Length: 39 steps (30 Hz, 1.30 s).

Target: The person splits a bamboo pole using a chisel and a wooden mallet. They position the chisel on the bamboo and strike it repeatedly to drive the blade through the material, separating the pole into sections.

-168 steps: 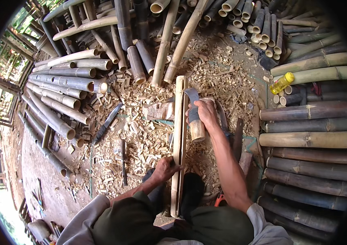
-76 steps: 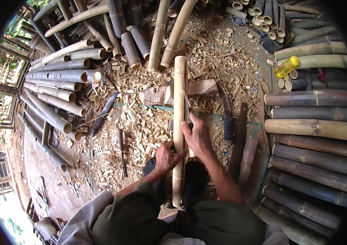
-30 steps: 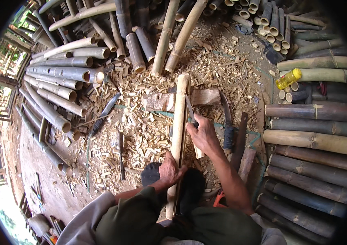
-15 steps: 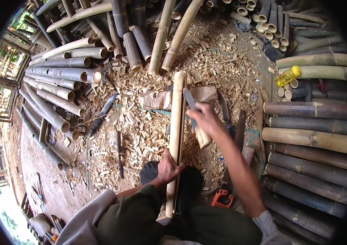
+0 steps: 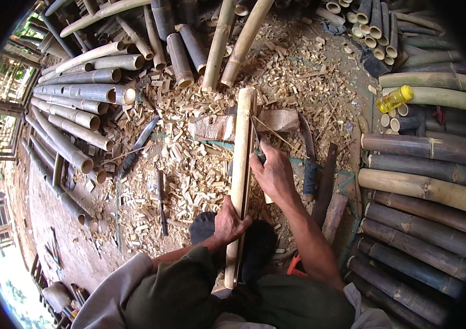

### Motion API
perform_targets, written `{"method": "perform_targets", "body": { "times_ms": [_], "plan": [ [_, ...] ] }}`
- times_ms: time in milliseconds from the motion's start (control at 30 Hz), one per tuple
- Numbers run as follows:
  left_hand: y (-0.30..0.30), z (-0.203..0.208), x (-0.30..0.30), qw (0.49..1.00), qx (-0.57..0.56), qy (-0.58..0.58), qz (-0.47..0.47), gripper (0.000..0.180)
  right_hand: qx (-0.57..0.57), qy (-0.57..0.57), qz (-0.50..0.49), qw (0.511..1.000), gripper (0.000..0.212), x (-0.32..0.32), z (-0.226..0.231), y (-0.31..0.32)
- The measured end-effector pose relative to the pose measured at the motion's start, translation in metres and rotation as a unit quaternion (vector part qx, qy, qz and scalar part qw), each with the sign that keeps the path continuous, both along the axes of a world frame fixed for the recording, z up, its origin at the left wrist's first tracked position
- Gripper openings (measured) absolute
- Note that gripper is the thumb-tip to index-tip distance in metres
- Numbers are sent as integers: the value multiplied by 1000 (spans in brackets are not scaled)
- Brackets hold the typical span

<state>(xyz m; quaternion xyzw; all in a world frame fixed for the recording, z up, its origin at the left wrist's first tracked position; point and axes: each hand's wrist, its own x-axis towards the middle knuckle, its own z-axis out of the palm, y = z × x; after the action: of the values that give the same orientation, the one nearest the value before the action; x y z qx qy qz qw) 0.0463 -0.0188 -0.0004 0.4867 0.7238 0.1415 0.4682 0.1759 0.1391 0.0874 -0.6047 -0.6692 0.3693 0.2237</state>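
Note:
A pale bamboo pole (image 5: 241, 148) runs from between my legs out across a wooden block (image 5: 211, 128), with a slit along its right side. My left hand (image 5: 229, 221) is closed around its near half, thumb across the top. In my right hand (image 5: 273, 172) is a knife (image 5: 255, 130), gripped by its handle, which the fingers mostly hide. The blade lies edge-on close along the pole's right side, near the far end. A thin bamboo sliver (image 5: 277, 133) slants away beside the blade.
Wood chips (image 5: 189, 181) cover the ground. Right of my hand lie a curved blade with a wrapped handle (image 5: 309, 178) and a saw with an orange handle (image 5: 296, 266). Another knife (image 5: 138, 148) lies left. Bamboo poles (image 5: 417, 183) are stacked right, with a yellow bottle (image 5: 395, 99) on them.
My right hand has turned the knife from flat to edge-on and brought it in against the pole's right side. A thin sliver now shows there. My left hand keeps its grip.

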Motion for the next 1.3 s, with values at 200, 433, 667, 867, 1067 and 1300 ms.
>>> {"method": "perform_targets", "body": {
  "times_ms": [200,433,667,867,1067,1300],
  "plan": [
    [7,8,6,999,-35,22,-23,70,-58,-34,-31,997,57,-13,8,41],
    [-6,-39,-19,965,128,-227,17,86,-167,339,-39,925,55,20,14,33],
    [-7,-1,-40,944,-2,-329,3,71,-260,367,-51,892,52,45,27,-99],
    [50,6,-49,939,-17,-344,9,57,-216,203,-2,955,21,40,7,-137],
    [58,7,-43,936,-35,-351,11,59,-170,155,8,973,23,45,-7,-149],
    [59,14,-45,959,-33,-280,-28,55,-123,137,24,983,23,43,-12,-153]
  ]
}}
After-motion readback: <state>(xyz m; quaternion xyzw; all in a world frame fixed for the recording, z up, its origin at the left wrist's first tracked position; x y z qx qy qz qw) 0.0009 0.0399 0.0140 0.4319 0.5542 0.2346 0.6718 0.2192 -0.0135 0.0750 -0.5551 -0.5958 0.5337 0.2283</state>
